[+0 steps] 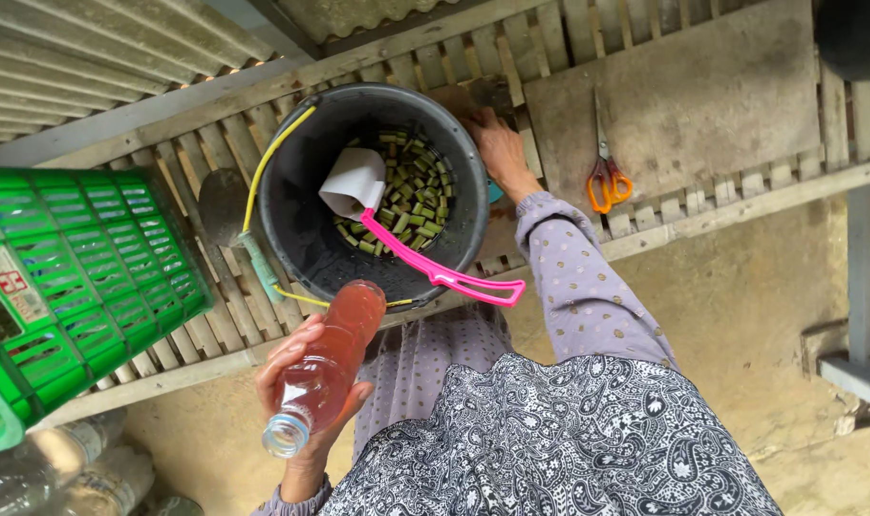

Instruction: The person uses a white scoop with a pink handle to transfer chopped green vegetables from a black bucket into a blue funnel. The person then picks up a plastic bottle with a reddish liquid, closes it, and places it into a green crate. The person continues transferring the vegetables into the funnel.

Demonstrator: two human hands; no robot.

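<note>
My left hand [301,401] grips a clear plastic bottle [325,368] of reddish-orange liquid. The bottle is uncapped and lies tilted, with its open mouth toward me and its base toward the bucket. A black bucket [296,225] with a yellow wire handle stands on a slatted wooden bench. It holds chopped green pieces [418,196] and a white scoop [354,182], whose long pink handle [444,275] sticks out over the near rim. My right hand [499,145] holds the bucket's far right rim, and its fingertips are partly hidden there.
Orange-handled scissors [605,182] lie on a flat board [683,96] right of the bucket. A green plastic crate [81,277] sits on its side at the left. A dark metal trowel [223,203] lies beside the bucket. Several empty clear bottles [62,478] lie on the ground at bottom left.
</note>
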